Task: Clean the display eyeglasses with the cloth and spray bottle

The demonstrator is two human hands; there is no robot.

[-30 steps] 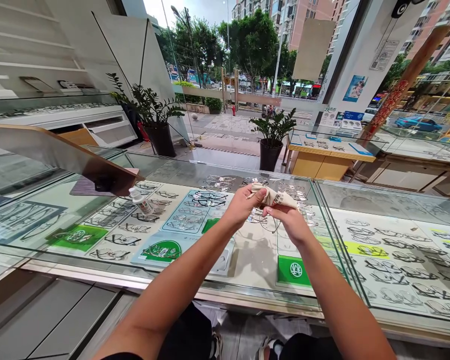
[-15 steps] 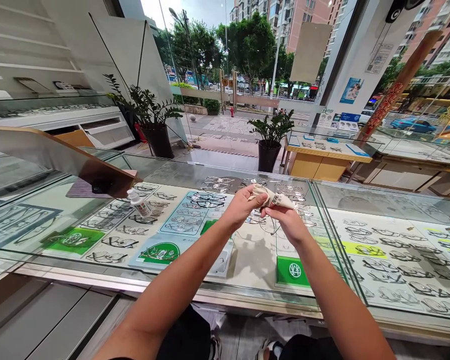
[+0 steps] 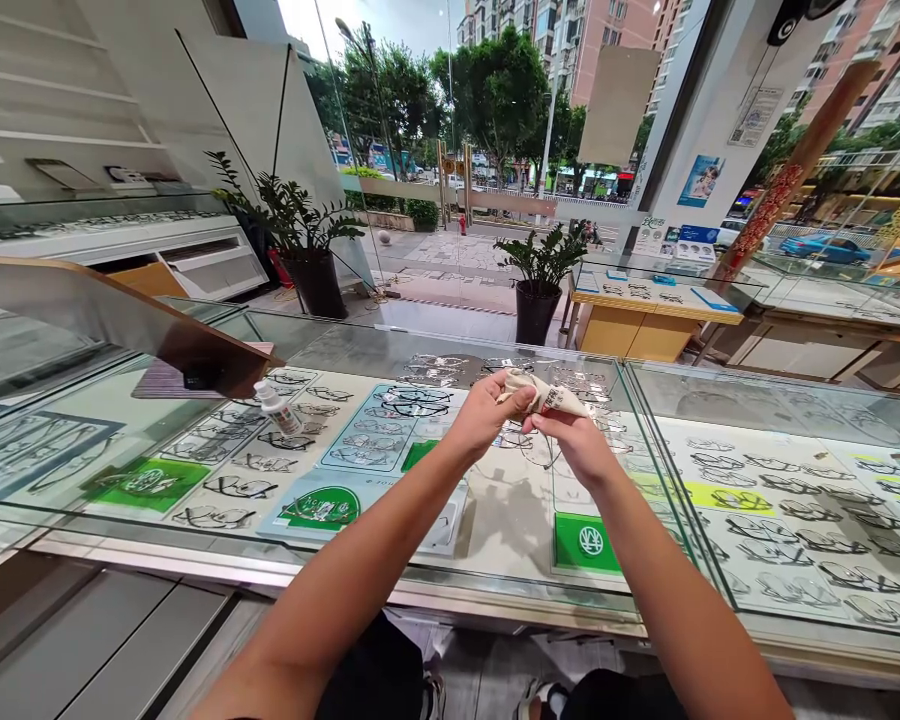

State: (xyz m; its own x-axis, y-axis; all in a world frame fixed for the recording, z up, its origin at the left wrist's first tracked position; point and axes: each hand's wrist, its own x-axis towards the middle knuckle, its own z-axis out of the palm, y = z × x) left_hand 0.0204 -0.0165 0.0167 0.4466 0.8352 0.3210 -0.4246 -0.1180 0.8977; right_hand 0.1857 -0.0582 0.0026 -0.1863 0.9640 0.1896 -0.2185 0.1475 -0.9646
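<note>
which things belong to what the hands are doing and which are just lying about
In use:
pale cloth, between left hand and right hand
thin-rimmed glasses, partly hidden

Lying about:
white bottle, untouched, possibly related
glass display case
potted plants

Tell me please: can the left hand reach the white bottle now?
Probably yes: nothing visible blocks the way over the glass counter to the white bottle, though the left hand holds the cloth.
</note>
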